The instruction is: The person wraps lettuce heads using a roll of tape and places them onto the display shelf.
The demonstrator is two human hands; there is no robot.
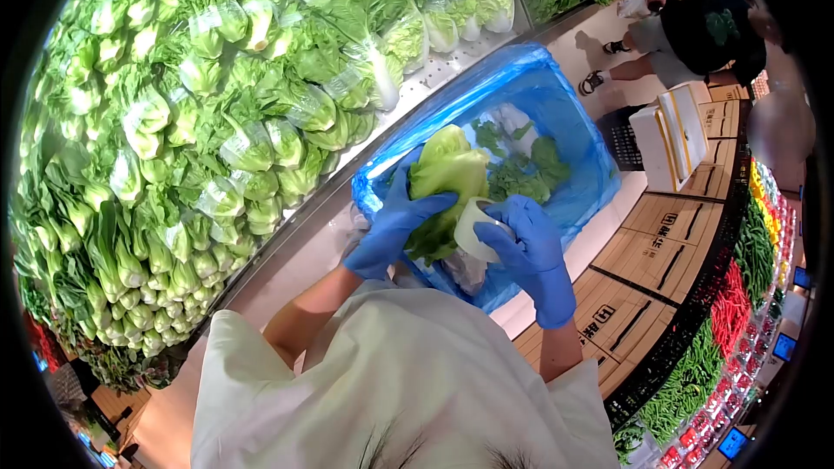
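- Greens (165,122) banked along metal ledge (439,71); wood-look panels (653,247) opposite.
- Blue-lined bin (589,158) in between, ledge just beside it; support hidden.
- Lettuce (452,165) over bin, nearer its left corner.
- Left hand (401,215): gloved thumb and fingers part-spread round lettuce. Best to cradle, not squeeze.
- Right hand (526,247): gloved fingers closed on pale curved piece (472,230).
- That piece: leaf or tape roll, can't tell. Best worked gently, over bin.

Veg shelf (437,75), w/ bagged greens (244,147), bok choy (137,271)
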